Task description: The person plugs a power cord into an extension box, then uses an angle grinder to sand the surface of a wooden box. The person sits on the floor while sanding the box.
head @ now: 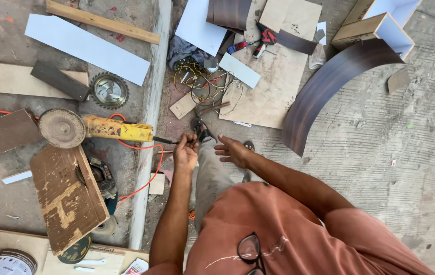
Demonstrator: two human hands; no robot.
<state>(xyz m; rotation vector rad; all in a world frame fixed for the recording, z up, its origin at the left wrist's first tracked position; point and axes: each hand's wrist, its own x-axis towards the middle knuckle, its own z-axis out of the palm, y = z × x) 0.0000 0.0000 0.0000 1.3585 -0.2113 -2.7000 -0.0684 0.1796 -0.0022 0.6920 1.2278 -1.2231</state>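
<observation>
From the head camera, the left hand is pinching the black cord end just beside the yellow angle grinder, which is lying unused on the raised slab; the right hand is hovering open nearby.

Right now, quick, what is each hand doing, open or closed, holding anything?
Left hand: closed, fingers pinching the black cord at the rear of the yellow angle grinder.
Right hand: open, fingers spread, holding nothing.

A single head-worn camera looks straight down from standing height over the person's chest onto the concrete floor, hands close below, workshop clutter farther off.
</observation>
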